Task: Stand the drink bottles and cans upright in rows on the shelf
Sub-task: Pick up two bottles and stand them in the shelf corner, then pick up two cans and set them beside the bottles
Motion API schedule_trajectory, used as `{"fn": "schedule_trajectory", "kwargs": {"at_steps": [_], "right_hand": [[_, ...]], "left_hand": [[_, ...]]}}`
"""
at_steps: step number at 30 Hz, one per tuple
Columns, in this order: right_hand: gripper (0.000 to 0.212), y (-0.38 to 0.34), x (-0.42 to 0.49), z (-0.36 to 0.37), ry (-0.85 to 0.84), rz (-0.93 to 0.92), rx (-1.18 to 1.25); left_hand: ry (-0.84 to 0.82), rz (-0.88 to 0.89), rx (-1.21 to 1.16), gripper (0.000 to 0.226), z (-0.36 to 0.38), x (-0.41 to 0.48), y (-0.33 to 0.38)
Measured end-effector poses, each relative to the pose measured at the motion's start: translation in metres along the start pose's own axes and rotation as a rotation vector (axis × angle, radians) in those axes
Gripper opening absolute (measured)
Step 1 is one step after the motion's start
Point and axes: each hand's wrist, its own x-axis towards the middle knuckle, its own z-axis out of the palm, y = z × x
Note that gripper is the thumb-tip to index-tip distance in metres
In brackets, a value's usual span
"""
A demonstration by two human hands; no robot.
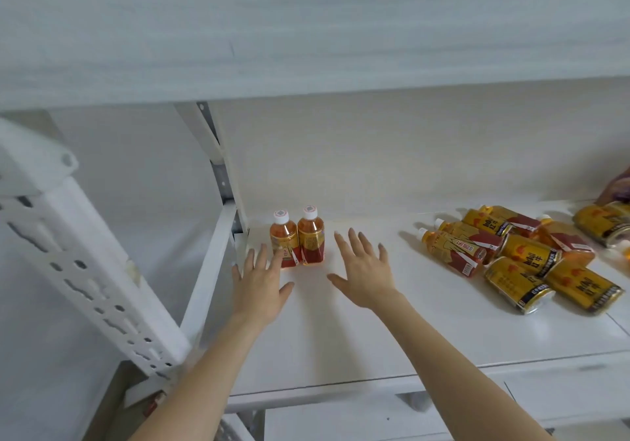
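Note:
Two small amber tea bottles with white caps stand upright side by side at the back left corner of the white shelf (341,338): the left bottle (283,238) and the right bottle (311,236). My left hand (260,282) is open, fingers spread, its fingertips just in front of the left bottle. My right hand (363,268) is open too, empty, a little right of the right bottle. On the right lies a heap of bottles (453,246) and gold cans (518,289) on their sides.
A white shelf board (306,31) hangs close overhead. A perforated white upright (95,284) and a frame post (218,175) bound the left side. More gold cans (603,222) and a purple packet (617,188) lie at the far right edge.

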Motion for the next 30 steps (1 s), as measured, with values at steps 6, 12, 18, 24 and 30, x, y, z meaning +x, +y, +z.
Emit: {"fn": "schedule_trajectory", "kwargs": {"at_steps": [6, 12, 18, 24, 30], "right_hand": [[0.08, 0.034, -0.081, -0.019, 0.092, 0.049, -0.051], [0.081, 0.075, -0.134, -0.035, 0.112, 0.135, -0.06], [0.079, 0.126, -0.16, -0.047, 0.157, 0.133, -0.056], [0.077, 0.176, -0.193, -0.065, 0.124, 0.096, -0.056], [0.075, 0.228, -0.222, -0.076, 0.167, 0.171, -0.04]], "left_hand": [[0.136, 0.152, -0.052, 0.067, -0.011, -0.052, 0.029], [0.175, 0.26, -0.066, 0.06, -0.008, -0.077, 0.089], [0.25, 0.32, -0.117, 0.054, -0.006, -0.092, 0.165], [0.279, 0.297, -0.165, 0.051, 0.002, -0.111, 0.242], [0.278, 0.34, -0.163, 0.042, 0.012, -0.119, 0.297]]}}
